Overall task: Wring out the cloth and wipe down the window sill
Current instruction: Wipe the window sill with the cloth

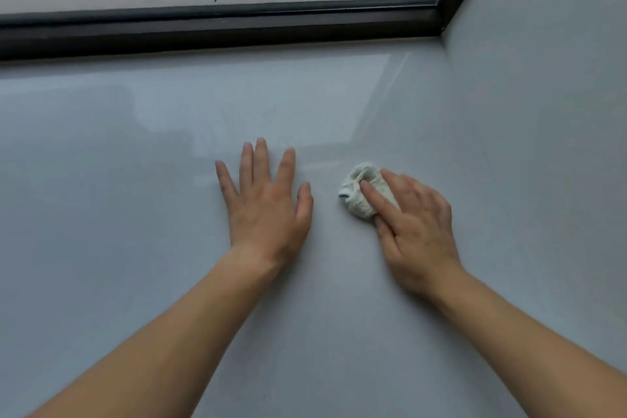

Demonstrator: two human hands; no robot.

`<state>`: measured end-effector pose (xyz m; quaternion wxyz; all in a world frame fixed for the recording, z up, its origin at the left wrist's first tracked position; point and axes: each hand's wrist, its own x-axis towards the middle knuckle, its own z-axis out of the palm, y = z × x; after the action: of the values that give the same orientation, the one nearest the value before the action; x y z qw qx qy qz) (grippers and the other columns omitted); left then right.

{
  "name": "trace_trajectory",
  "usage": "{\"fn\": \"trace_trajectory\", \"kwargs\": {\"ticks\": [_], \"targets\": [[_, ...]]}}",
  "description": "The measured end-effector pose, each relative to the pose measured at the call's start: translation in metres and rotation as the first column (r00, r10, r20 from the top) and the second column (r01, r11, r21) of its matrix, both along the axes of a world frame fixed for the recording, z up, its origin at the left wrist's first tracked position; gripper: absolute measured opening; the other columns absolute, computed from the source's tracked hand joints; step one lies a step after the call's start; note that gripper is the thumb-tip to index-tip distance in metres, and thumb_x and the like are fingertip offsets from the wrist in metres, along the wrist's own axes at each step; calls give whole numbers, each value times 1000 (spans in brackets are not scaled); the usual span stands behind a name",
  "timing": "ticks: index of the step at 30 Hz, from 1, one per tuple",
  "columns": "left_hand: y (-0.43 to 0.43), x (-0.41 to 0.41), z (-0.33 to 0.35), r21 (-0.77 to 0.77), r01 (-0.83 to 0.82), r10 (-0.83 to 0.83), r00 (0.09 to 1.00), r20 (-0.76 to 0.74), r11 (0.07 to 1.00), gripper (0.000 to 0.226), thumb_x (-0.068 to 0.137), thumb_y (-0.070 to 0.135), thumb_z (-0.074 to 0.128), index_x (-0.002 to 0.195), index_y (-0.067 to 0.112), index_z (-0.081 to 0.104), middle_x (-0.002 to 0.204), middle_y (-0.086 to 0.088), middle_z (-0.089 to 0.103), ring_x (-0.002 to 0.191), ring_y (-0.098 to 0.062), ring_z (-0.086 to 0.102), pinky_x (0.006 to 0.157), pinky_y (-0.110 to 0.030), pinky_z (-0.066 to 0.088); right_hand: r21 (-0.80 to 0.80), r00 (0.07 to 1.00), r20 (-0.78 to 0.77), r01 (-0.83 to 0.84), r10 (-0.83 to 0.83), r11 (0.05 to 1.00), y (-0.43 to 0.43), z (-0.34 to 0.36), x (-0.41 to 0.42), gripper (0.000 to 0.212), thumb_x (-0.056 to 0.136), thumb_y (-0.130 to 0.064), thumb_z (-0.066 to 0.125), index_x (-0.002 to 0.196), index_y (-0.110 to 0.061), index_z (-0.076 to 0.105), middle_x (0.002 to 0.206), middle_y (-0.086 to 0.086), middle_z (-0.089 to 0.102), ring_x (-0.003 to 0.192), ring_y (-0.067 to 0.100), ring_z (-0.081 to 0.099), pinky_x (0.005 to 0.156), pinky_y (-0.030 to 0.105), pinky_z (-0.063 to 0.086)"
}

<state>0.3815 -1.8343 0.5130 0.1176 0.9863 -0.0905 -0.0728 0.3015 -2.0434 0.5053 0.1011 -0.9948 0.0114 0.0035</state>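
Observation:
A small bunched white cloth (358,190) lies on the wide, glossy grey window sill (135,200), right of the middle. My right hand (412,231) lies on top of the cloth with straight fingers, pressing it to the sill. Part of the cloth is hidden under those fingers. My left hand (266,207) rests flat on the sill just left of the cloth, fingers spread, holding nothing.
A dark window frame (217,29) runs along the far edge of the sill, with glass above it showing a street, bushes and parked cars. A pale grey side wall (543,44) closes the sill on the right.

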Motion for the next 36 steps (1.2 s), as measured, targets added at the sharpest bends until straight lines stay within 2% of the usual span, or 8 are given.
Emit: {"fn": "trace_trajectory", "kwargs": {"ticks": [6, 12, 14, 17, 19, 25, 31, 36], "targets": [[-1, -102, 6, -71, 10, -12, 999, -34, 997, 62, 92, 49, 26, 148, 25, 40, 162, -13, 19, 152, -25, 6, 119, -57, -5, -5, 934, 7, 356, -356, 934, 3, -2, -9, 49, 99, -34, 42, 148, -39, 39, 157, -1, 33, 140, 28, 30, 113, 47, 17], [-2, -142, -8, 69, 47, -46, 999, -18, 997, 69, 92, 53, 22, 155, 26, 23, 165, -11, 6, 152, -26, -4, 120, -54, 0, -4, 996, 11, -88, 88, 996, 8, -4, -96, 55, 92, -34, 44, 147, -40, 41, 155, -2, 38, 139, 28, 36, 111, 47, 21], [-2, -141, -13, 82, 38, -39, 999, 8, 996, 69, 92, 53, 22, 155, 27, 21, 165, -10, 5, 152, -25, -5, 121, -53, -2, -5, 1000, 2, -30, 30, 1000, -11, -3, -87, 54, 92, -33, 46, 146, -40, 42, 155, -1, 38, 139, 30, 36, 112, 47, 22], [-2, -141, -17, 79, 29, -31, 999, 32, 996, 68, 92, 54, 23, 155, 28, 21, 165, -9, 5, 152, -24, -6, 121, -52, -3, 41, 971, 6, 240, -240, 970, -3, -1, -86, 52, 95, -33, 43, 146, -39, 42, 156, 0, 36, 140, 30, 33, 112, 49, 21], [-2, -142, -18, 78, 26, -28, 999, 33, 997, 69, 92, 55, 20, 155, 29, 17, 165, -8, 2, 152, -23, -8, 120, -51, -5, 36, 968, 43, 245, -246, 969, 20, -1, -112, 56, 92, -32, 46, 147, -37, 41, 156, 1, 36, 140, 31, 34, 112, 52, 22], [-2, -142, -18, 76, 20, -22, 999, 33, 997, 70, 91, 56, 18, 155, 29, 14, 165, -8, 2, 151, -23, -8, 120, -50, -9, 11, 971, -5, -239, 239, 971, -5, 0, -186, 58, 88, -32, 49, 145, -39, 44, 155, 0, 39, 140, 29, 38, 112, 49, 24], [-6, -142, -10, 14, -5, 5, 1000, -2, 1000, 67, 92, 52, 23, 154, 27, 18, 165, -8, 2, 151, -24, -8, 120, -50, -11, 67, 980, -28, 197, -196, 978, -60, 9, -190, 52, 94, -32, 43, 146, -38, 42, 156, 1, 36, 140, 29, 33, 112, 49, 22], [-15, -141, -5, -43, -54, 53, 999, -9, 998, 58, 98, 47, 33, 150, 24, 26, 164, -12, 7, 151, -26, -5, 119, -52, -11, 20, 995, -28, 99, -99, 995, -54, 3, -218, 54, 96, -28, 41, 149, -38, 37, 158, 0, 31, 144, 26, 27, 118, 48, 13]]}}
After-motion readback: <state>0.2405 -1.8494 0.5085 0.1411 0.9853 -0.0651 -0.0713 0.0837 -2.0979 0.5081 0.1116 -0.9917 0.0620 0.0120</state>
